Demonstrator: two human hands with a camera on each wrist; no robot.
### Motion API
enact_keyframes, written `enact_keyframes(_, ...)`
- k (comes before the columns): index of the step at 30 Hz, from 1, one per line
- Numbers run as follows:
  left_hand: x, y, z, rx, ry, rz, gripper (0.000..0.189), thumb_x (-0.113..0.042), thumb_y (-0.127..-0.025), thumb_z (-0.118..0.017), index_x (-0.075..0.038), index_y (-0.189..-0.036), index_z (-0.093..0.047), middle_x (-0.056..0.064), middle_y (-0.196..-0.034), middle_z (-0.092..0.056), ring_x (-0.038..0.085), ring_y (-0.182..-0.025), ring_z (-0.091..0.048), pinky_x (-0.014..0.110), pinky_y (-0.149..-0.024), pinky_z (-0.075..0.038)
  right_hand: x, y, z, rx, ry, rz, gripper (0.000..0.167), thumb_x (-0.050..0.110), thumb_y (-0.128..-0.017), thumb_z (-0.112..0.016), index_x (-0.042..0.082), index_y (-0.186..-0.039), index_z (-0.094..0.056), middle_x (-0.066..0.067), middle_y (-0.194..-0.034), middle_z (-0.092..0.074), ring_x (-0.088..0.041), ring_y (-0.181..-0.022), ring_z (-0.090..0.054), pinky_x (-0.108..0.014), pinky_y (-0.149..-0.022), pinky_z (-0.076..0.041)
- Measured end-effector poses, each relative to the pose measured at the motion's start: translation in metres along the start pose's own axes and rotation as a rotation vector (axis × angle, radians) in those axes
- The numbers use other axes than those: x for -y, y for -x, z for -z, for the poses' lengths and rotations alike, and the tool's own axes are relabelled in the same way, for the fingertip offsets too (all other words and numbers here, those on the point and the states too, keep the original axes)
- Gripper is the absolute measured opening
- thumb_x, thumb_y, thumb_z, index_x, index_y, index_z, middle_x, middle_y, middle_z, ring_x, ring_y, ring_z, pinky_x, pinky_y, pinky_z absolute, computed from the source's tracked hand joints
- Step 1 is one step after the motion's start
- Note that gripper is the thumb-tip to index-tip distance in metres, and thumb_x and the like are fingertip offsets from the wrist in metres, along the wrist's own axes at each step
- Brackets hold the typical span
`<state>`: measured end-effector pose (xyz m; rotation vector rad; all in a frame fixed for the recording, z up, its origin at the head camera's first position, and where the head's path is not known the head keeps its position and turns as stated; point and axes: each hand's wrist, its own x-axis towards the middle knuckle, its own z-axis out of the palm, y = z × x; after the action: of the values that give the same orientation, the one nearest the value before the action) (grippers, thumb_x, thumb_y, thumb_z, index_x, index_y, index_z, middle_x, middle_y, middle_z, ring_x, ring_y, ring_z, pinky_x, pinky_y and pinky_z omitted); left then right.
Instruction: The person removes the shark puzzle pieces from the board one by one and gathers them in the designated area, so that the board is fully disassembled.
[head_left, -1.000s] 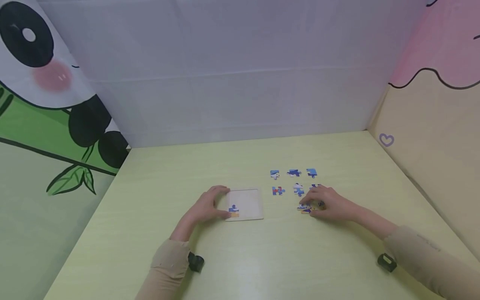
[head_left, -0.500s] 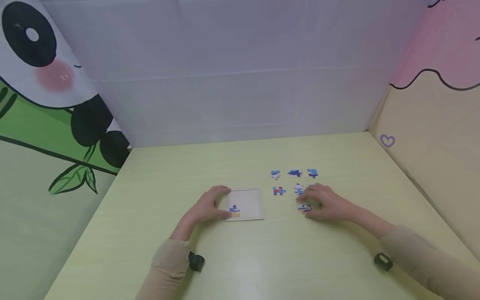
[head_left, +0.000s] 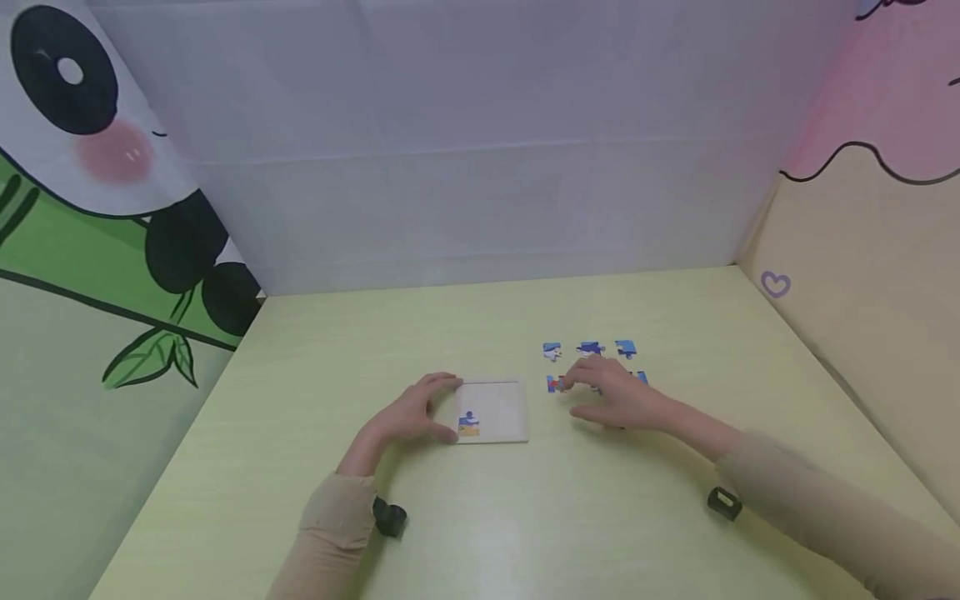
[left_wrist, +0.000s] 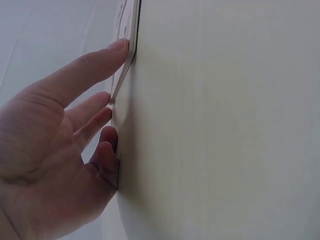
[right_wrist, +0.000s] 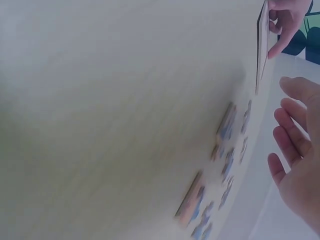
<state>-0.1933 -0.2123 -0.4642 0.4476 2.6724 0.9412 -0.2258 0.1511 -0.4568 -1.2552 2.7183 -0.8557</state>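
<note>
My left hand grips the left side of a square puzzle tray, thumb at the near corner and fingertips by the far one. In the left wrist view the thumb lies against the tray's edge. A blue-and-orange puzzle piece sits in the tray's near left corner. My right hand hovers over loose jigsaw pieces, nothing in its fingers, its fingertips by a red-and-blue piece. In the right wrist view its relaxed fingers are apart from the pieces. Some pieces are hidden under that hand.
Beyond the right hand lies a row of blue pieces: one with white, a dark blue one and a light blue one. A pale table meets a grey cloth wall at the back, with printed walls at both sides.
My right hand has moved left and slightly away from me across the pieces, from the near right ones towards the red-and-blue one. The left hand and the tray have stayed in place.
</note>
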Motion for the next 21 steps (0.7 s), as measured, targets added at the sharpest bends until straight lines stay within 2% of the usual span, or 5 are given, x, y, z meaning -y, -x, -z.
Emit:
enact_keyframes(10, -0.005, 0.002, -0.001, -0.029, -0.003, -0.006, 0.086, -0.023, -0.073, -0.087, -0.011, -0.147, -0.045, 0.013, -0.157, -0.036, 0.039, -0.143, -0.034, 0.06, -0.116, -0.029, 0.022, -0.047, -0.039, 0.091, -0.102, -0.083, 0.048, 0.023, -0.088, -0.074, 0.015, -0.133, -0.06, 0.001, -0.122, -0.064, -0.015, -0.112, -0.057, -0.037, -0.098, -0.049)
enact_keyframes(14, -0.005, 0.001, -0.002, -0.036, -0.005, -0.008, 0.085, -0.024, -0.073, -0.087, -0.012, -0.147, -0.045, 0.013, -0.157, -0.037, 0.039, -0.144, -0.035, 0.06, -0.116, -0.029, 0.03, -0.062, -0.055, 0.122, -0.08, -0.065, 0.052, 0.024, -0.086, -0.076, 0.016, -0.135, -0.058, 0.004, -0.12, -0.063, -0.011, -0.111, -0.056, -0.034, -0.1, -0.047)
enact_keyframes(18, -0.005, 0.001, -0.003, -0.042, -0.004, -0.01, 0.085, -0.025, -0.074, -0.087, -0.013, -0.146, -0.045, 0.013, -0.156, -0.038, 0.038, -0.143, -0.035, 0.061, -0.116, -0.029, 0.036, -0.073, -0.065, 0.136, -0.104, -0.033, 0.052, 0.025, -0.086, -0.076, 0.016, -0.134, -0.059, 0.004, -0.121, -0.063, -0.011, -0.111, -0.055, -0.033, -0.101, -0.047)
enact_keyframes(21, -0.004, 0.001, -0.003, -0.04, -0.004, -0.01, 0.085, -0.026, -0.074, -0.086, -0.013, -0.147, -0.045, 0.013, -0.157, -0.038, 0.038, -0.144, -0.034, 0.061, -0.116, -0.029, 0.039, -0.079, -0.071, 0.16, -0.13, -0.039, 0.051, 0.026, -0.087, -0.075, 0.018, -0.134, -0.059, 0.004, -0.122, -0.063, -0.011, -0.111, -0.053, -0.033, -0.102, -0.045)
